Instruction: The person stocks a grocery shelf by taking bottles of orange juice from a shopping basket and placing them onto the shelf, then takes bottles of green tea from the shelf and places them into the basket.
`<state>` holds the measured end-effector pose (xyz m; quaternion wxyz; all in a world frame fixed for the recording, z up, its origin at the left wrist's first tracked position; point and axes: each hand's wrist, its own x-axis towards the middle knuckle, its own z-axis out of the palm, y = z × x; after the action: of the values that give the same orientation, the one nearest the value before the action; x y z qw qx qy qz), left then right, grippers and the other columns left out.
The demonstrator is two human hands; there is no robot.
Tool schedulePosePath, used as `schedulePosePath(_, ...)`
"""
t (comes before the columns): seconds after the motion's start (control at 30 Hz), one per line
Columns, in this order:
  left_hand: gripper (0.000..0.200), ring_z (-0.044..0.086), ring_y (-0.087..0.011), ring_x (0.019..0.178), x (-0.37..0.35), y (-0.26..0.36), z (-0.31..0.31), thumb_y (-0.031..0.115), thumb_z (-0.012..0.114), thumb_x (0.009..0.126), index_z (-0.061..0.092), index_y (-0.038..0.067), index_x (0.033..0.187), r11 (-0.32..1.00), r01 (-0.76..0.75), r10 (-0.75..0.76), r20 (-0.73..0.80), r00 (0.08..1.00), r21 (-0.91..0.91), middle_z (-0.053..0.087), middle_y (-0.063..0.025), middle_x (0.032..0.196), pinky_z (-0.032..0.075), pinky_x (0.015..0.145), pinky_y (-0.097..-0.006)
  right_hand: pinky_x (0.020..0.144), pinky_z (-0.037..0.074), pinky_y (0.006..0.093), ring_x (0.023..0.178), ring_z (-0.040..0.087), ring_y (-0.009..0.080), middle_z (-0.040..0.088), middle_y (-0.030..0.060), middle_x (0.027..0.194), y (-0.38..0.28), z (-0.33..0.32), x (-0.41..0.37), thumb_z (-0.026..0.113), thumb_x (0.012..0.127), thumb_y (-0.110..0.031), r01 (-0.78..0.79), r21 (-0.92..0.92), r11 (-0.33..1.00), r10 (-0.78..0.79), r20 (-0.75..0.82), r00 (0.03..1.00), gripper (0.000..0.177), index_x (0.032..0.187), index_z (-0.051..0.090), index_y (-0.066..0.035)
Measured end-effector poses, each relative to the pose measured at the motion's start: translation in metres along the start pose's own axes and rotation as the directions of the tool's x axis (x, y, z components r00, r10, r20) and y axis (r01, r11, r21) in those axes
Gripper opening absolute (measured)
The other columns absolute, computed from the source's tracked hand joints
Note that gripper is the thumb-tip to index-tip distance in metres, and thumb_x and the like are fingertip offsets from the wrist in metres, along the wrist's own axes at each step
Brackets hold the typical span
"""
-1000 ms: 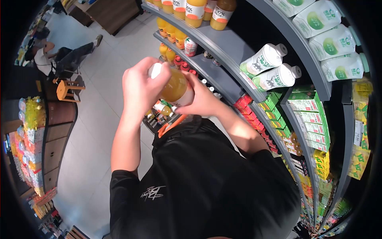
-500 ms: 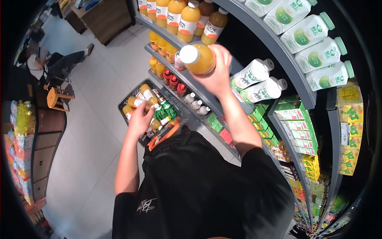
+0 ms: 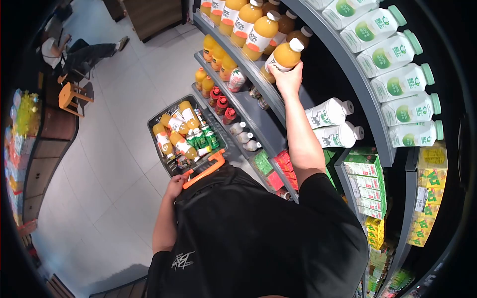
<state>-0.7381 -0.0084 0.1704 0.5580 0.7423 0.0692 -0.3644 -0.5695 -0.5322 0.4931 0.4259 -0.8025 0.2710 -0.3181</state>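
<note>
My right hand (image 3: 288, 79) is wrapped round an orange juice bottle (image 3: 284, 57) with a white cap, at the edge of the upper shelf (image 3: 238, 51), beside a row of similar bottles. Down at the left, my left hand (image 3: 175, 186) is closed by the end of the orange handle (image 3: 204, 171) of a dark basket (image 3: 155, 118). What its fingers grip is too small to make out. Several orange juice bottles (image 3: 182, 144) and green-labelled containers (image 3: 205, 138) lie in the basket.
White bottles (image 3: 325, 113) lie right of my forearm, and green-capped bottles (image 3: 399, 77) line the shelf at upper right. Lower shelves hold red-capped bottles (image 3: 221, 104) and cartons (image 3: 365, 186). A seated person (image 3: 59, 52) and an orange stool (image 3: 72, 97) are at upper left.
My right hand has brought the juice bottle from mid-air to the shelf edge. My left hand has left the bottles in the basket and moved down to the handle's end.
</note>
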Motion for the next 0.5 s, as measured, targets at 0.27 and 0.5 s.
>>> schedulePosePath(0.27,0.018,0.064,-0.015,0.089,0.002,0.006,0.002,0.004,0.052,0.097,0.069,0.004,0.104,0.991,0.116,-0.116,-0.005,0.993,-0.069,0.069,-0.0036,0.095,0.052,0.084,-0.0298,0.105,0.047,0.0455,0.123,0.055,0.0348,0.048,0.0193,0.129,0.015,0.019,0.02,0.095,0.065,-0.026,0.043,-0.109,0.993,-0.047,-0.04,0.998,0.081,0.127,0.049,-0.001)
schedulePosePath(0.5,0.017,0.065,-0.0162,0.084,0.01,0.044,0.015,0.013,0.058,0.097,0.07,0.003,0.105,0.896,0.089,-0.08,-0.041,0.996,0.436,0.071,-0.0064,0.092,0.053,0.076,-0.0333,0.102,0.047,0.0513,0.124,0.054,0.039,0.048,0.02,0.13,0.017,0.039,0.02,0.094,0.066,-0.029,0.089,-0.13,0.988,-0.107,-0.139,0.985,0.088,0.133,0.043,-0.003)
